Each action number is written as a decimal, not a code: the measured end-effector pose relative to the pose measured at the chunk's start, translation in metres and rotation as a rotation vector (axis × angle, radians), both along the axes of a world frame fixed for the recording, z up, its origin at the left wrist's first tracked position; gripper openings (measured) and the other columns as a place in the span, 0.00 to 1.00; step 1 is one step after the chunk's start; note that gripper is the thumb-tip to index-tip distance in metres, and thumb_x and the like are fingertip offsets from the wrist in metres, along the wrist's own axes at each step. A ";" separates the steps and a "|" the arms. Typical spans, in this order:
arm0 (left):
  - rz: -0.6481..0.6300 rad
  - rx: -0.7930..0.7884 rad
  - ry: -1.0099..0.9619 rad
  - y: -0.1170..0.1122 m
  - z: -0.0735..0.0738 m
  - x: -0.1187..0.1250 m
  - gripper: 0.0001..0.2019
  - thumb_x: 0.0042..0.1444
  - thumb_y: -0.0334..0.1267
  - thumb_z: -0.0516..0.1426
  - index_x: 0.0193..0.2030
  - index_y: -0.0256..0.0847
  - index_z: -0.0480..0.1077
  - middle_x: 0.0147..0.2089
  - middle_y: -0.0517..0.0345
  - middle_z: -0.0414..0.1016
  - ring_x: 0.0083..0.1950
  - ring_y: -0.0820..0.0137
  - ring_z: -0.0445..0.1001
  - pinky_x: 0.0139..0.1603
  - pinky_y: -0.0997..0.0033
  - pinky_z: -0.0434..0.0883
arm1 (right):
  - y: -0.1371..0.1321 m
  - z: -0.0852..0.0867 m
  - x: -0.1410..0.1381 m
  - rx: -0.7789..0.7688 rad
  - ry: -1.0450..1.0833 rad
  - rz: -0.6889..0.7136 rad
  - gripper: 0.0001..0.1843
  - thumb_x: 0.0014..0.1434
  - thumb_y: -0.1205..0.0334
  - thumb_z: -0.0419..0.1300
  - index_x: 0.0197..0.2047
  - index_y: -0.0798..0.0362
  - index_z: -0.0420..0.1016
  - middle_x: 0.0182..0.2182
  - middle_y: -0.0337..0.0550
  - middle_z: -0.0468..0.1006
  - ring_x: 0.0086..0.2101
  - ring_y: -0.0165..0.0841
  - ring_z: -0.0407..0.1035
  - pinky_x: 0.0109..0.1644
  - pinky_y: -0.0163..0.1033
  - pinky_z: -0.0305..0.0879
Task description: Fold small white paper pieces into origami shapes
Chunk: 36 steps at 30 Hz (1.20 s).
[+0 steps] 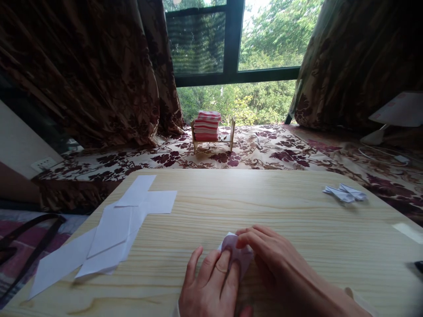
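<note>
A small folded piece of white paper (235, 249) lies on the wooden table (264, 211) near its front edge. My left hand (209, 286) rests on it from below, fingers pressed flat onto the paper. My right hand (274, 259) comes in from the right, its fingertips pressed together on the paper's upper edge. Most of the paper is hidden under both hands.
Several loose white paper sheets (112, 233) overlap at the table's left. A finished folded paper shape (345, 193) lies at the far right. Beyond the table stand a small wooden rack with striped cloths (207, 125), floral curtains, a window and a white lamp (393, 114).
</note>
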<state>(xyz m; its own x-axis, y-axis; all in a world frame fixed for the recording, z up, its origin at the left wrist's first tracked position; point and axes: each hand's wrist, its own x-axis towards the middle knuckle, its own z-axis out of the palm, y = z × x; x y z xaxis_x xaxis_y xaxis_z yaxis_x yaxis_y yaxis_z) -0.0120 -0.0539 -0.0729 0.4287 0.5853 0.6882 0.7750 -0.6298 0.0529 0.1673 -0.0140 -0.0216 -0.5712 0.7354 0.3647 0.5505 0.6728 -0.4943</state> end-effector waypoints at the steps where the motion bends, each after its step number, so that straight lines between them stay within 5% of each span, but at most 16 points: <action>1: -0.002 -0.001 0.000 0.000 0.000 0.000 0.17 0.57 0.49 0.51 0.42 0.40 0.74 0.45 0.55 0.79 0.47 0.64 0.71 0.62 0.59 0.50 | -0.001 -0.001 0.000 0.008 0.011 -0.019 0.15 0.51 0.78 0.47 0.38 0.55 0.68 0.33 0.46 0.77 0.33 0.35 0.69 0.37 0.40 0.67; 10: 0.011 0.003 0.017 0.001 -0.001 0.001 0.21 0.58 0.50 0.49 0.49 0.38 0.72 0.45 0.55 0.78 0.46 0.62 0.71 0.58 0.55 0.56 | -0.007 -0.003 0.001 0.007 0.034 -0.111 0.16 0.50 0.79 0.44 0.37 0.53 0.65 0.29 0.44 0.76 0.29 0.33 0.69 0.34 0.36 0.67; 21: 0.175 -0.058 -0.020 -0.003 -0.006 0.022 0.23 0.57 0.55 0.48 0.47 0.42 0.73 0.45 0.54 0.77 0.45 0.60 0.69 0.62 0.53 0.45 | -0.007 -0.001 0.000 0.086 0.015 -0.101 0.17 0.52 0.78 0.45 0.39 0.53 0.68 0.28 0.44 0.76 0.28 0.34 0.69 0.31 0.36 0.67; 29: 0.194 -0.069 -0.002 -0.004 -0.008 0.024 0.23 0.56 0.55 0.49 0.48 0.42 0.72 0.45 0.53 0.77 0.46 0.60 0.69 0.63 0.52 0.44 | -0.005 0.000 0.008 0.260 -0.102 -0.056 0.17 0.56 0.77 0.46 0.37 0.53 0.73 0.36 0.48 0.77 0.36 0.36 0.69 0.37 0.41 0.69; 36: 0.183 -0.053 0.002 -0.003 -0.009 0.023 0.24 0.57 0.55 0.47 0.48 0.42 0.72 0.44 0.54 0.77 0.45 0.60 0.69 0.63 0.52 0.45 | -0.005 0.000 0.006 0.196 -0.061 -0.030 0.19 0.55 0.79 0.46 0.42 0.54 0.73 0.37 0.48 0.78 0.35 0.36 0.70 0.36 0.40 0.71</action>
